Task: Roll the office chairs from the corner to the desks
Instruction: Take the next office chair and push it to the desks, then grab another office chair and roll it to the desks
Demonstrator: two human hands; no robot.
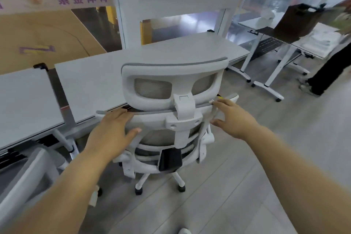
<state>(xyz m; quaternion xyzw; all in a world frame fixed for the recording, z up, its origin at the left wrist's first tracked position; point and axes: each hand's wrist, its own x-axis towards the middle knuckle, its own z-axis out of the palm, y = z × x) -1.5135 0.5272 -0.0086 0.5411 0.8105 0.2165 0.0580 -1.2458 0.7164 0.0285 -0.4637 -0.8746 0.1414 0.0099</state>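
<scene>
One white office chair with a mesh back and headrest stands at the centre. It faces 12 o'clock, with its back close to the edge of the middle desk. Two of its black castors show on the floor below the seat.

The left grip rests on the top rail of the backrest, fingers laid fairly flat over the rail and thumb spread on the back face. The right grip is spread wide at the backrest's right edge and holds nothing; whether its fingertips touch the frame cannot be told.

A second desk stands at 9 o'clock, and a third desk at 2 o'clock carries one dark bag. Part of a second chair shows at 8 o'clock. One other person stands at 3 o'clock.
</scene>
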